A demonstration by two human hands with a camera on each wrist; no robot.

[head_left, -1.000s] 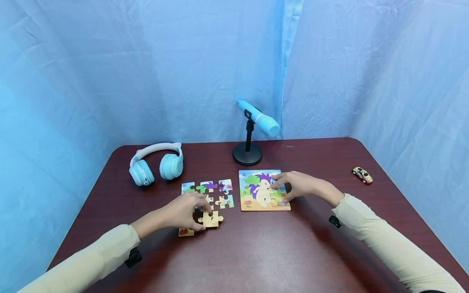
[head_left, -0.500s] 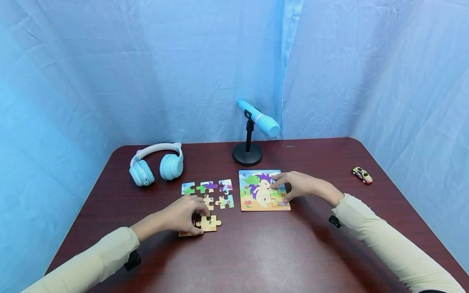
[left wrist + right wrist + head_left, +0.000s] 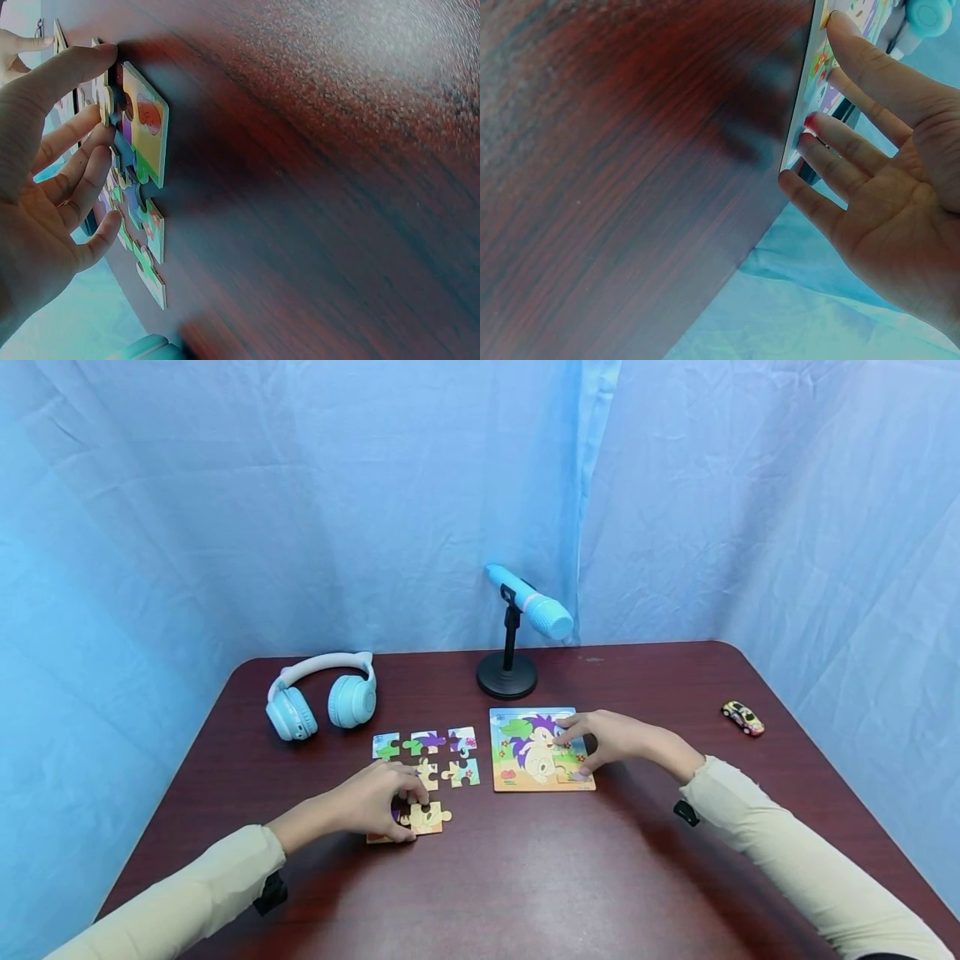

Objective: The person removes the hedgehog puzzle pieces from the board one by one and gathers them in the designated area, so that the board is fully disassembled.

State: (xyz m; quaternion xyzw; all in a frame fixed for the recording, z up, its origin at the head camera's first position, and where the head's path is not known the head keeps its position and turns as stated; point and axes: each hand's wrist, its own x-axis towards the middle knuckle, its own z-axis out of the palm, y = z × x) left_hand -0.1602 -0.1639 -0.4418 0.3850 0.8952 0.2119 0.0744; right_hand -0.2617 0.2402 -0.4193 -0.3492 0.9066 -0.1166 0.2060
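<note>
My left hand pinches a cream jigsaw piece between thumb and fingers, low over the near end of a group of loose pieces. Beneath this hand a corner piece with a red patch lies mostly hidden in the head view. Several other pieces, among them a green-and-purple one and a pale blue one, lie in spaced rows. My right hand rests its fingertips and thumb on the right side of the puzzle board, which pictures a purple-haired hedgehog. Its fingers are spread and nearly straight.
Blue cat-ear headphones lie at the back left. A blue microphone on a round black stand stands behind the board. Far right is a toy car. Blue curtains hang around the dark wooden table.
My left hand has moved slightly toward me and left with the cream piece, overlapping the red-patched corner piece more. The right hand has stayed on the board.
</note>
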